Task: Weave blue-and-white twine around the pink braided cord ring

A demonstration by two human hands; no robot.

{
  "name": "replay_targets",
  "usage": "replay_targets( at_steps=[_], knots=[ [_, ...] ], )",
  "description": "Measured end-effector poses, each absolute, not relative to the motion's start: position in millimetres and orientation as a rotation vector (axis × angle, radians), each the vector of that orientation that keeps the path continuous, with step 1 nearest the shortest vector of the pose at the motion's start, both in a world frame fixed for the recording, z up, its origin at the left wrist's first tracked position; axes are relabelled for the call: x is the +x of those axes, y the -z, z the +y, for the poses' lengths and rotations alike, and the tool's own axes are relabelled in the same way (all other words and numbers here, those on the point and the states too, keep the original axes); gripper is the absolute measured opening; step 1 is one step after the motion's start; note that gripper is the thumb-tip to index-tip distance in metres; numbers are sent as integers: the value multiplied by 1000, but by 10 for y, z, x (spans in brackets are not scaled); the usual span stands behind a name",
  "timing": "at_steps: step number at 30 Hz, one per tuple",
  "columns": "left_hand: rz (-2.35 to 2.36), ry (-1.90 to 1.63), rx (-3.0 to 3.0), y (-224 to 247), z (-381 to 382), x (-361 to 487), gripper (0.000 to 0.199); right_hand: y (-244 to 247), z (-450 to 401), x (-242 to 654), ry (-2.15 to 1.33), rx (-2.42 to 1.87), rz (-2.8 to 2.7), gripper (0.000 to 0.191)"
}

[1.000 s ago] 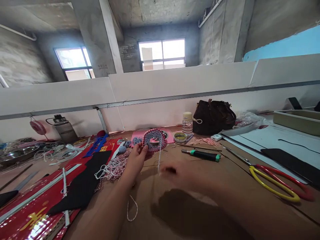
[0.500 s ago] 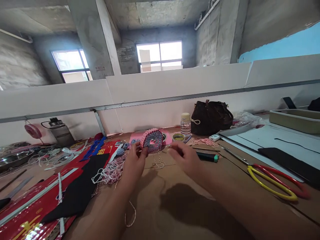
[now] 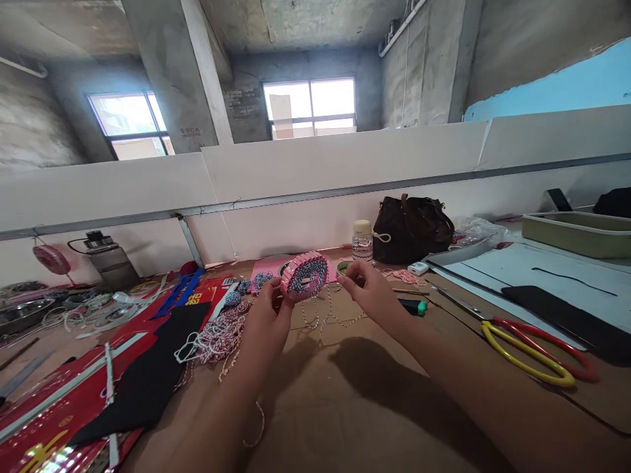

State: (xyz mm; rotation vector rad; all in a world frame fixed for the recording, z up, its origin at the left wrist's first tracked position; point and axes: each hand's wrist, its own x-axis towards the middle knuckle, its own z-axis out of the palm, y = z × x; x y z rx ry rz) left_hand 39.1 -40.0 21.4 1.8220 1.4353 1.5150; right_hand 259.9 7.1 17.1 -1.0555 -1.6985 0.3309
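Observation:
A round pink piece [image 3: 306, 274], its inside wound with dark and white cord, is held up over the table by my left hand [image 3: 270, 309], which pinches its left edge. Thin twisted cord [image 3: 323, 314] hangs below it and stretches toward the right. My right hand [image 3: 367, 289] is to the right of the piece, clear of its rim, with fingers closed; what they hold is too small to make out. Behind the right fingertips is a roll of tape [image 3: 344, 267]. Bundles of red and white cord [image 3: 224, 332] lie left of my left hand.
Scissors [image 3: 530, 348] with red and yellow handles lie at the right, near a green-ended black tool [image 3: 414, 307]. A bottle [image 3: 362, 242] and dark bag [image 3: 414, 230] stand behind. Black cloth [image 3: 148, 381] covers red packaging at left; a grey flask [image 3: 111, 263] stands farther back.
The pink piece has turned and shifted slightly right in my left hand. My right hand has moved a little up, and more cord now spans the space between the hands.

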Motion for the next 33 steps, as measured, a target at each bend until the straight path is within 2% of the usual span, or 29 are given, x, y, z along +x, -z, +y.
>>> replay_targets(
  at_steps=[7,13,17,22,23,27,31,33],
  knots=[
    [1381,-1544,1854,-180,-460,489,36,-146,6,2529,-399,-1084,-1808,33],
    [1367,-1536,1844,-145,-422,478,37,-129,-33,2492,-339,-1056,-1885,27],
    [1369,-1537,1712,-168,-351,377,42,-73,-396,2311,-369,-830,-2181,12],
    [1332,-1547,1624,-169,-302,327,47,-20,-871,2129,-549,-419,-2668,6],
    [1327,-1556,1622,-169,-302,328,47,-20,-868,2130,-572,-421,-2675,11],
    [1357,-1575,1680,-187,-335,347,45,-73,-515,2267,-491,-811,-2306,33],
    [1481,-1511,1832,-217,-404,369,41,-174,-99,2464,-469,-985,-1820,24],
    [1511,-1486,1895,-221,-436,387,40,-197,-14,2514,-503,-1021,-1724,26]
  ],
)
